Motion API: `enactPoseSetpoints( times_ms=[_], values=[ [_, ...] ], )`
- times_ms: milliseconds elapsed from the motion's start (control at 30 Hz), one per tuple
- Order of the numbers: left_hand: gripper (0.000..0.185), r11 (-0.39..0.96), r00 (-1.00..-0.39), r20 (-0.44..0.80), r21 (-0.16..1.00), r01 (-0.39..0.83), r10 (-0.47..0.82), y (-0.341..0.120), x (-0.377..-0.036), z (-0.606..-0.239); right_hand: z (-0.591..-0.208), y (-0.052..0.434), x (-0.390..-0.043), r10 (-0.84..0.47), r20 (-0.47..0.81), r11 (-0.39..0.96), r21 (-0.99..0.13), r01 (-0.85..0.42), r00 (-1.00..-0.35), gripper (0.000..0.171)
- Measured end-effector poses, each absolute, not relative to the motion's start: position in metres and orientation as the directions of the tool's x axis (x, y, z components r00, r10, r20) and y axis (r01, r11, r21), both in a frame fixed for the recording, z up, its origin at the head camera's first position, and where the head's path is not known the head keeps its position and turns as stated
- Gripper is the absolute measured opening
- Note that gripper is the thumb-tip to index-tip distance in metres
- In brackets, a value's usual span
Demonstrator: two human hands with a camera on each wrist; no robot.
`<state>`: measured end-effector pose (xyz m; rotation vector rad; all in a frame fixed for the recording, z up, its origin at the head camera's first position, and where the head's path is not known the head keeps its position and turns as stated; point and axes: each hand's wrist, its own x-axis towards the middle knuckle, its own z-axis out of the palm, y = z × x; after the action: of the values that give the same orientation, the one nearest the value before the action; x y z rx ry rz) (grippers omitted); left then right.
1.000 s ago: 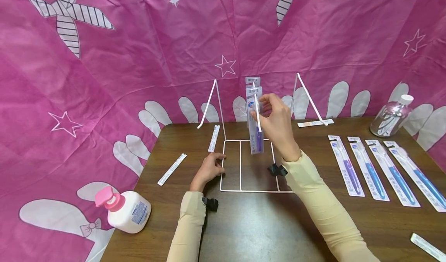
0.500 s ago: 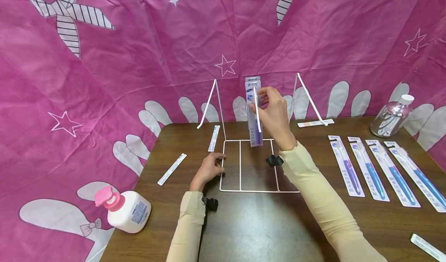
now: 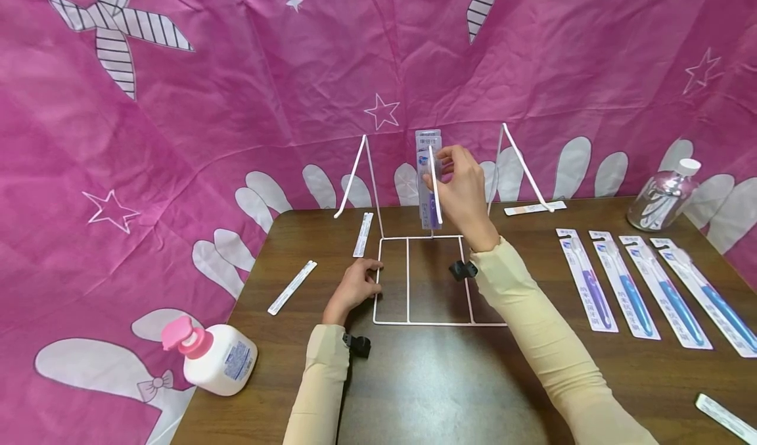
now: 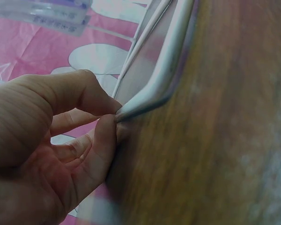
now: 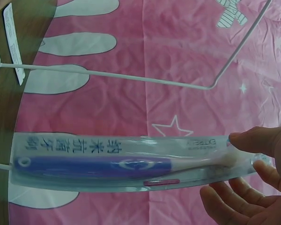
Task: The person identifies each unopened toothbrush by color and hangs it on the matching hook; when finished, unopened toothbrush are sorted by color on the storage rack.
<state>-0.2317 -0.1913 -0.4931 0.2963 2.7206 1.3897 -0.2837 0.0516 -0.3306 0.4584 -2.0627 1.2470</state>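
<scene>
My right hand (image 3: 464, 188) holds a packaged toothbrush (image 3: 424, 198) by its upper part, between thumb and fingers, at the middle arm of a white wire rack (image 3: 408, 281). In the right wrist view the purple-handled toothbrush (image 5: 93, 166) shows through its clear blister pack, thumb on the pack's edge. The top of another pack (image 3: 427, 133) shows just behind it on the rack. At the rack's left base wire, my left hand (image 3: 355, 286) pinches the wire; the left wrist view shows thumb and finger meeting on the wire (image 4: 145, 96).
Several packaged toothbrushes (image 3: 633, 286) lie in a row at right. A clear bottle (image 3: 661, 198) stands behind them, and a white pump bottle (image 3: 220, 359) at left. Narrow white packets (image 3: 292, 287) lie about the table (image 3: 414, 386). A pink cloth (image 3: 236, 103) hangs behind.
My right hand has moved the packaged toothbrush up and back along the middle arm, closer to the pack behind it. The left hand has stayed on the rack's base.
</scene>
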Motion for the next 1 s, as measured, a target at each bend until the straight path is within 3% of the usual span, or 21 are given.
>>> enactPoseSetpoints(
  times_ms=[300, 667, 1000],
  values=[
    [0.049, 0.567, -0.975, 0.045, 0.807, 0.163, 0.216, -0.191, -0.236, -0.493, -0.335, 0.061, -0.275, 0.091, 0.697, 0.487, -0.654, -0.578, -0.711, 0.035],
    [0.05, 0.559, -0.975, 0.042, 0.813, 0.16, 0.219, -0.192, -0.233, -0.501, -0.347, 0.074, -0.228, 0.117, 0.614, 0.437, -0.738, -0.514, -0.781, 0.026],
    [0.049, 0.552, -0.974, 0.052, 0.817, 0.168, 0.221, -0.191, -0.235, -0.499, -0.367, 0.104, -0.222, 0.08, 0.56, 0.547, -0.717, -0.433, -0.825, 0.019]
  ],
)
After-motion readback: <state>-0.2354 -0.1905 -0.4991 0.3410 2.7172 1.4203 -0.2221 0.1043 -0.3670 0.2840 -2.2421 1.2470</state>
